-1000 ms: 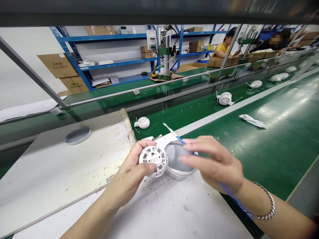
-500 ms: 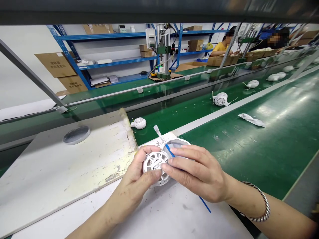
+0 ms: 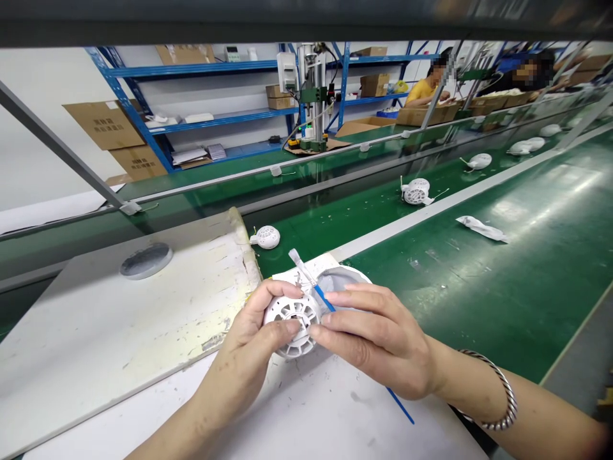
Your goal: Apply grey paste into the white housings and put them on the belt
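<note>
My left hand (image 3: 261, 332) is closed round a round white plastic fan housing (image 3: 299, 348) with spoke-like openings, thumb pressed on its centre. In my right hand (image 3: 383, 335) is a thin brush (image 3: 324, 298) with a blue handle, its pale tip pointing up and away and its tail sticking out below the palm. The right index and middle fingertips lie near the brush, while another fingertip touches the housing's right edge. Just behind the hands sits a white bowl (image 3: 342, 273), grey inside, partly hidden by the right fingers.
A pale board (image 3: 119, 338) with a grey round lid (image 3: 146, 260) lies to the left. Several white housings, one nearby (image 3: 265, 237), rest on the green conveyor (image 3: 330, 220). A crumpled white packet (image 3: 481, 229) lies right. Co-workers sit far right, beyond boxes.
The housing has moved slightly left and turned in my hands, so its printed centre label no longer shows clearly. The brush has shifted a little left with its grip unchanged.
</note>
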